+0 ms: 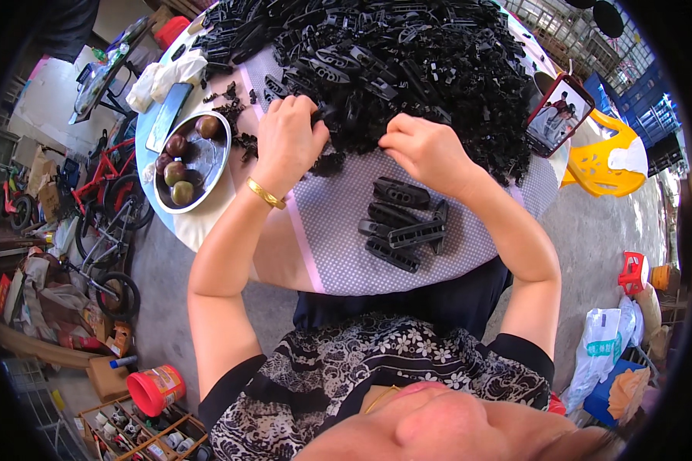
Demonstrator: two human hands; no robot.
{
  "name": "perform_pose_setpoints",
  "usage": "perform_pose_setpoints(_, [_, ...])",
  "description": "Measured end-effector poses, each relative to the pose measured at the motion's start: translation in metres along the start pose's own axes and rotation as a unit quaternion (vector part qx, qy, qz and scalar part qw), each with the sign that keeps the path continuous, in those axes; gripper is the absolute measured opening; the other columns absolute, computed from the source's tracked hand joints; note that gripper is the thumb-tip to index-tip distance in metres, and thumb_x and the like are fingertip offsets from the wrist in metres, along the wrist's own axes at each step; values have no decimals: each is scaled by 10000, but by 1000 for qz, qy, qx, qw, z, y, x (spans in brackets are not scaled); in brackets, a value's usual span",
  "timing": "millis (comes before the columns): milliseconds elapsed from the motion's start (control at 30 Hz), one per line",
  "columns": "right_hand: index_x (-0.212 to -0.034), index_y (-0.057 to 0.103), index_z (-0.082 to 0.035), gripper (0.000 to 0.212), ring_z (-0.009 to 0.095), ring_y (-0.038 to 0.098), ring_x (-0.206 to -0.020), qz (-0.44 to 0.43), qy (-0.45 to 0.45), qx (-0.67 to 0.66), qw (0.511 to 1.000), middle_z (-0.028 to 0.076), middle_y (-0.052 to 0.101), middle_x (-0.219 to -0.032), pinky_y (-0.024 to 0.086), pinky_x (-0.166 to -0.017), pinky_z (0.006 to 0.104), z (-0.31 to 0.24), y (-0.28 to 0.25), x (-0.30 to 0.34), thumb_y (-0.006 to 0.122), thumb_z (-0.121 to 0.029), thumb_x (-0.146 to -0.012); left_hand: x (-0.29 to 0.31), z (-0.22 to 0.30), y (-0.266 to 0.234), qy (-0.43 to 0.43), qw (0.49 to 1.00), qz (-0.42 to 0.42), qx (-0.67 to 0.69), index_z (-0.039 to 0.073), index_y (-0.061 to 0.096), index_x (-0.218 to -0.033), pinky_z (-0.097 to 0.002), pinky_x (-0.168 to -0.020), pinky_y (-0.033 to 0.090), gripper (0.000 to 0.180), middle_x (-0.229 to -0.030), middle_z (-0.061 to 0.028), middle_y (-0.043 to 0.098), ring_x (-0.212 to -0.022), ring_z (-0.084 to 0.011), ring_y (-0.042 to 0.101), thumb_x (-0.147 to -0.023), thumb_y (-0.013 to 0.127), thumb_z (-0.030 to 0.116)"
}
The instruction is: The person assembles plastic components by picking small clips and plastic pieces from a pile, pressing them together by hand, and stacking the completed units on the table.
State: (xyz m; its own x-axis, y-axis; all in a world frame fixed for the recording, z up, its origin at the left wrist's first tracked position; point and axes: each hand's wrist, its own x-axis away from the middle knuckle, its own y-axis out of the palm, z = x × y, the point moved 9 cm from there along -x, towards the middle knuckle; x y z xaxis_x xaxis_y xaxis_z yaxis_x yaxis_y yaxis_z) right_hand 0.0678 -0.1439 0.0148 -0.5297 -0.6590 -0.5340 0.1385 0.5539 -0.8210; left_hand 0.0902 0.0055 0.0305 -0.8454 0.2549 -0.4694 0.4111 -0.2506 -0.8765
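A large heap of small black plastic parts [346, 65] covers the far half of the round table. At its near left edge my left hand [288, 142] is closed, a black plastic part [320, 115] showing between thumb and fingers. My right hand [430, 152] is pinched at the heap's near edge; whatever its fingertips hold is hidden. Between my forearms, nearer to me, lie several elongated black plastic pieces [407, 224] in a loose cluster on the dotted tablecloth [323, 223]. Black curled scraps [234, 104] are scattered left of my left hand.
A metal dish [221, 173] of round dark fruit [181, 193] sits at the table's left, beside a flat pale-blue-edged object [169, 115]. A phone [559, 115] stands propped at the right edge. Beyond are a yellow chair [607, 157], bicycles [104, 223] and a red bucket [155, 389].
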Motion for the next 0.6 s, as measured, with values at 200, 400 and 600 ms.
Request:
perform_pose_setpoints(200, [-971, 629, -42, 130, 156, 582, -727, 129, 144, -250, 949, 61, 613, -816, 483, -650, 260, 26, -31, 0, 602, -97, -855, 1, 12, -4, -40, 950, 12, 309, 18, 609, -976, -306, -677, 479, 202, -846, -123, 635, -715, -214, 618, -792, 632, 97])
perform_pose_setpoints(400, [-1001, 631, -9, 161, 111, 646, -813, 111, 162, -378, 905, 71, 652, -867, 517, -695, 226, 18, -30, 1, 631, -71, -852, 13, 41, 23, -61, 883, -114, 452, 18, 622, -1016, -166, -558, 424, 269, -839, -14, 627, -676, -36, 566, -769, 715, 71])
perform_pose_setpoints(600, [-865, 660, -18, 139, 123, 628, -680, 143, 127, -272, 943, 61, 663, -766, 500, -603, 235, 9, -38, 3, 721, -85, -760, 19, 43, 41, -121, 750, -164, 629, -9, 516, -1066, -203, -664, 524, 300, -854, -66, 642, -727, -126, 651, -818, 673, 54])
